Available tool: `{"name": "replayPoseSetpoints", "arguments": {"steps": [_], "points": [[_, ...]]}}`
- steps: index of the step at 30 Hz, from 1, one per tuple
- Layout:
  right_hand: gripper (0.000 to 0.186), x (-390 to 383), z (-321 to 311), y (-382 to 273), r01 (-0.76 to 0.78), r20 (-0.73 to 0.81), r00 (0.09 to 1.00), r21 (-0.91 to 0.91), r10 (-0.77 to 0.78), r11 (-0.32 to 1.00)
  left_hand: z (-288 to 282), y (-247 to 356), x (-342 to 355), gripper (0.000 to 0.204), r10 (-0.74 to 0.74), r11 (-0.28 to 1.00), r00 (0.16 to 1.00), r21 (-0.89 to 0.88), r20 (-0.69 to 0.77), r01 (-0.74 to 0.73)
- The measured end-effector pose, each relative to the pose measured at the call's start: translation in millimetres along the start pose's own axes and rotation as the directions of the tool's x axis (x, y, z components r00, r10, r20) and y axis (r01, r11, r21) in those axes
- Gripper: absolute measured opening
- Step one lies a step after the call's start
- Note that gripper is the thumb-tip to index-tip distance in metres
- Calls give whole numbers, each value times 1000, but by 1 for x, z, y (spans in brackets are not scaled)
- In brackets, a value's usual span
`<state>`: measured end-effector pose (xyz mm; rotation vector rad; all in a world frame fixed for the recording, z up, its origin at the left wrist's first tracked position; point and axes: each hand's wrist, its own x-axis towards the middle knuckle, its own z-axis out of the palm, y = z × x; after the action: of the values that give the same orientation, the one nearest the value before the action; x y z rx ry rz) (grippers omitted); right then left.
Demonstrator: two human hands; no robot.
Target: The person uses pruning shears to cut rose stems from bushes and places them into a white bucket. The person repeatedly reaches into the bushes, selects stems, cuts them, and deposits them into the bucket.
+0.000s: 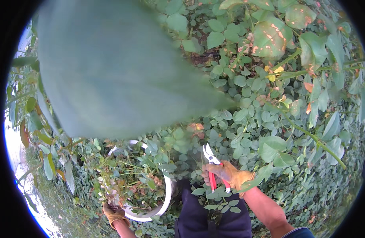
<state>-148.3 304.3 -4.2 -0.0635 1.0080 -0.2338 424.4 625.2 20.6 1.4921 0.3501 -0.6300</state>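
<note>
My right hand, in a tan work glove, is wrapped round the red handles of a pair of pruning shears. Their blades point up and stand slightly apart among the rose leaves, with no stem plainly between them. At the lower left, a white bucket is heaped with cut stems, leaves and dried blooms. My left hand, also gloved, is closed at the bucket's near left rim, just below pale withered petals. Whatever its fingers hold is hidden.
A large blurred leaf hangs close in front and covers much of the upper left. Dense rose bushes surround me. A long thorny cane slants across the right side, below spotted leaves. Bright pale ground shows at far left.
</note>
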Motion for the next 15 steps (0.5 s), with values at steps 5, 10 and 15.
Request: {"name": "replayPoseSetpoints", "arguments": {"steps": [5, 10, 15], "points": [[29, 7, 4, 2, -40, 23, 999, -64, 41, 997, 5, -38, 27, 46, 35, 996, 999, 82, 2, -35], [24, 11, 6, 6, -63, 22, 998, -125, 67, 990, 16, -85, 28, 37, -152, 656, 921, 660, -359, 365], [27, 4, 3, 10, -16, 82, 996, -84, 23, 996, 14, -85, 11, 34, 117, 632, 947, 758, -300, 162]]}}
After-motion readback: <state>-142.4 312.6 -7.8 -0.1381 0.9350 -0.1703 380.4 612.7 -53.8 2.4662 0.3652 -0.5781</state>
